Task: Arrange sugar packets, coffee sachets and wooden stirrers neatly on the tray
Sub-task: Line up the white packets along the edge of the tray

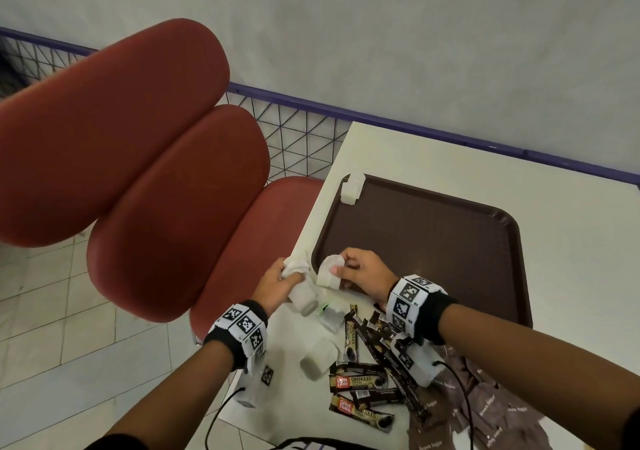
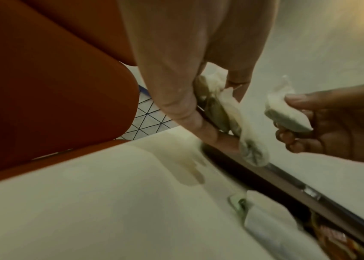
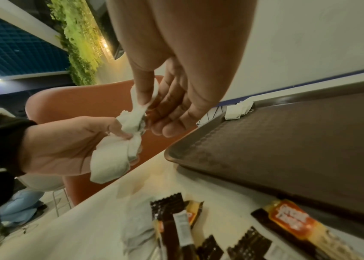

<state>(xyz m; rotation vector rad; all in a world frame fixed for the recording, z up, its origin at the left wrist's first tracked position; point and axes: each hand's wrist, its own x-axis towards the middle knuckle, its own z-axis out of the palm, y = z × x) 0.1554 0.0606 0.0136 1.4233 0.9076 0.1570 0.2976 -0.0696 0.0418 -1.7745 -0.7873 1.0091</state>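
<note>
My left hand [image 1: 289,273] grips a bunch of white packets [image 1: 297,265] at the table's left edge, just off the tray's near left corner. My right hand [image 1: 341,269] pinches one more white packet [image 1: 327,271] beside it, over the rim of the brown tray [image 1: 433,242]. In the left wrist view the bunch [image 2: 232,114] and the single packet [image 2: 285,112] are a little apart. A white packet [image 1: 351,190] lies on the tray's far left corner. Loose white packets [image 1: 317,358], dark coffee sachets [image 1: 360,380] and brown sugar packets [image 1: 485,411] lie on the table in front of the tray.
The white table [image 1: 571,224] stands against a grey wall with a blue rail. Red padded chairs [image 1: 156,172] stand close to its left edge, with a wire grid behind them. Cables from my wrists hang over the near edge.
</note>
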